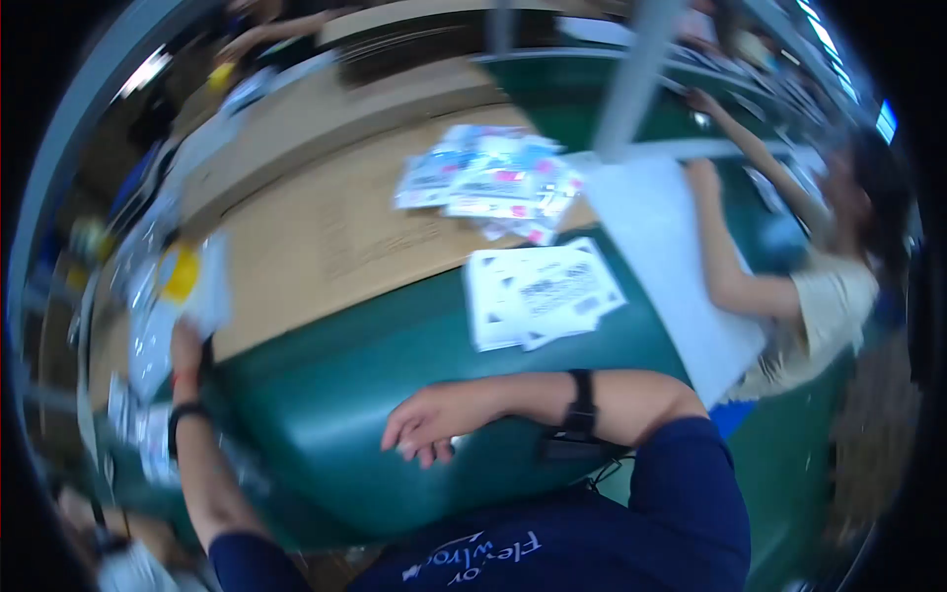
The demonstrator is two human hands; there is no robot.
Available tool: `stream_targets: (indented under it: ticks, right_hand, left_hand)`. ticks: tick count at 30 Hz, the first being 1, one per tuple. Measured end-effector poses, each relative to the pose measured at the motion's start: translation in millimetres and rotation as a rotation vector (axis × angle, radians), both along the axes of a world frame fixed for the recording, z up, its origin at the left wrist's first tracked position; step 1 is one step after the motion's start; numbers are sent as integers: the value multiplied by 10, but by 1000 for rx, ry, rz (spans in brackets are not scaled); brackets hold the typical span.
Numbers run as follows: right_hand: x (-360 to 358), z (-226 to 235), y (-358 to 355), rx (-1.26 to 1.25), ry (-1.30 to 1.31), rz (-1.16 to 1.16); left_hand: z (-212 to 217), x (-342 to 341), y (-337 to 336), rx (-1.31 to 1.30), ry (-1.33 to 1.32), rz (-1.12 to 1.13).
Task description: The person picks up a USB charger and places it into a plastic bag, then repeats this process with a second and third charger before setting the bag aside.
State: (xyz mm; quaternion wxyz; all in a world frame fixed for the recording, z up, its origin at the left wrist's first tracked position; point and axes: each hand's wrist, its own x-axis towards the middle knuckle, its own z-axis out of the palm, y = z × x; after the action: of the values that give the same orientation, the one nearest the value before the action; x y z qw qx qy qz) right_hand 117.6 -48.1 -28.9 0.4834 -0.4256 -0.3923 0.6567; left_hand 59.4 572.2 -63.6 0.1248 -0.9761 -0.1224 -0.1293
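Note:
On the left, my left hand (187, 350) is stretched out to a pile of clear plastic bags (148, 335). Its fingers are blurred against the plastic, so their grip is unclear. A yellow patch (180, 273) shows on the bag just beyond the fingertips. My right hand (431, 422) hovers over the green table (326, 395) in front of me, fingers loosely bent and a little apart, holding nothing. Beyond it to the right lie several white printed sheets (543, 293), overlapping. Shiny printed packets (493, 178) are heaped on the large cardboard (326, 232) behind them.
At the right a person (819, 286) in a light shirt leans over a white sheet (671, 257) on the table. A grey post (636, 84) rises behind the packets. More plastic-wrapped packets (153, 434) lie beside my left forearm. Another person's arm (271, 37) appears at the far left.

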Motion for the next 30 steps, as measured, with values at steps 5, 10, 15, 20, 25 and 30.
stream_targets:
  ticks: [5,10,15,20,25,30]
  right_hand:
    - [21,-152,-241,-27,47,-150]
    - [-42,-47,-147,38,93,-63]
    - [-92,-47,-47,44,92,-40]
    - [-51,-167,-134,-1,108,-79]
    - [-66,-48,-40,58,87,-25]
    - [-36,-95,-109,6,101,-47]
  left_hand:
    - [-570,996,-520,-396,-243,-104]
    - [-410,790,228,-831,-208,-9]
    - [-190,734,260,-1186,-189,112]
    - [-177,925,-664,-648,-142,348]
    - [-145,525,680,-607,-213,248]
    - [-521,822,662,-635,-209,218]
